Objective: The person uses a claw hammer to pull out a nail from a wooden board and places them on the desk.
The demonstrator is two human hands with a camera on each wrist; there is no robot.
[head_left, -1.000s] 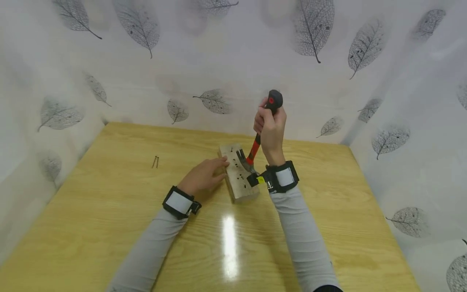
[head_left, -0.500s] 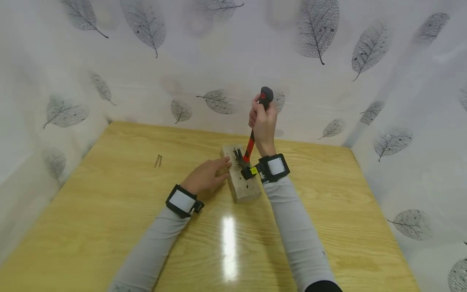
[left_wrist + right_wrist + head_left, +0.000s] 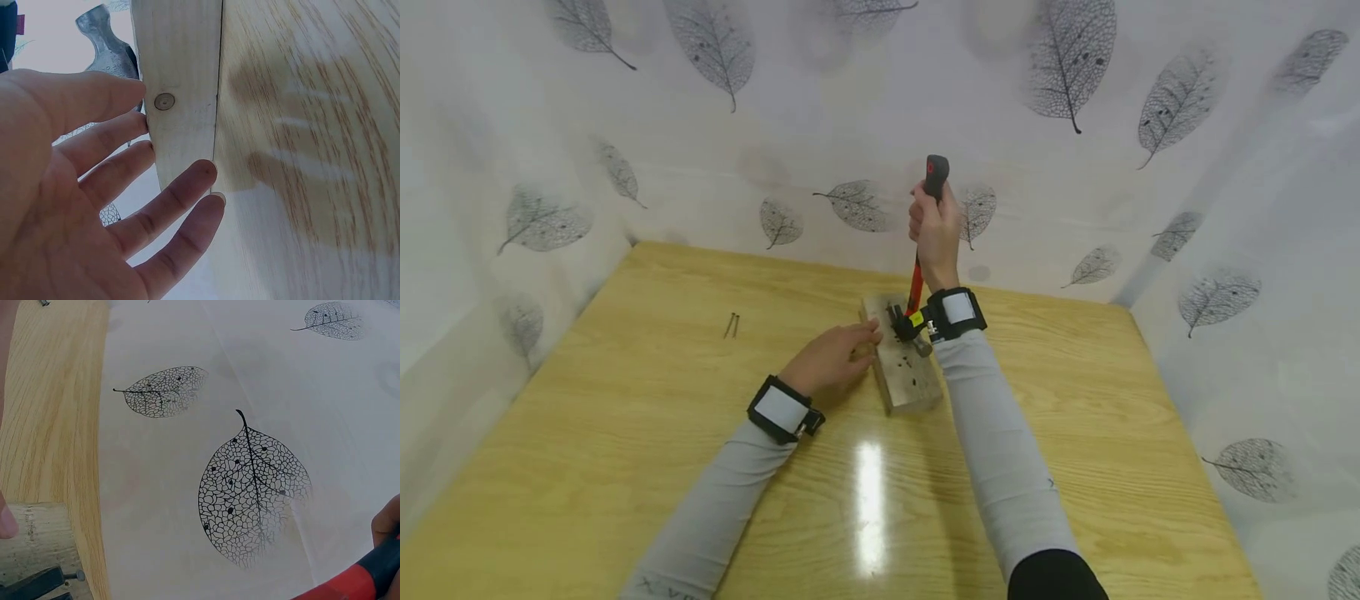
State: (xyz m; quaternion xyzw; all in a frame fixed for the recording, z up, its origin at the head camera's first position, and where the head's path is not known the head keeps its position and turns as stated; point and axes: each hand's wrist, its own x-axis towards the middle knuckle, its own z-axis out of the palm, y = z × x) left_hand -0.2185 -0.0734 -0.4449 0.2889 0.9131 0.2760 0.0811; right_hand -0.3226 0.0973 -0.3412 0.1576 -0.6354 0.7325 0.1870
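My right hand point(image 3: 936, 237) grips the black-and-red handle of a claw hammer point(image 3: 915, 287) near its end, with the handle rising steeply. The hammer's head is over the far half of a pale wooden block point(image 3: 912, 390) with several dark marks or holes on top. In the right wrist view, a nail point(image 3: 77, 575) projects beside the hammer's dark claw point(image 3: 32, 584); whether the claw grips it, I cannot tell. My left hand point(image 3: 833, 358) touches the block's left side with loosely extended fingertips. The left wrist view shows a round plug or knot point(image 3: 164, 101) on that side.
Two loose nails point(image 3: 732, 325) lie on the wooden table point(image 3: 647, 392), left of the block. A wall with a leaf pattern point(image 3: 700, 183) rises right behind the table's far edge, close to the right hand and handle.
My right hand has moved up and slightly left, bringing the hammer handle more upright. The hammer's head has shifted toward the block's far end. My left hand stays against the block.
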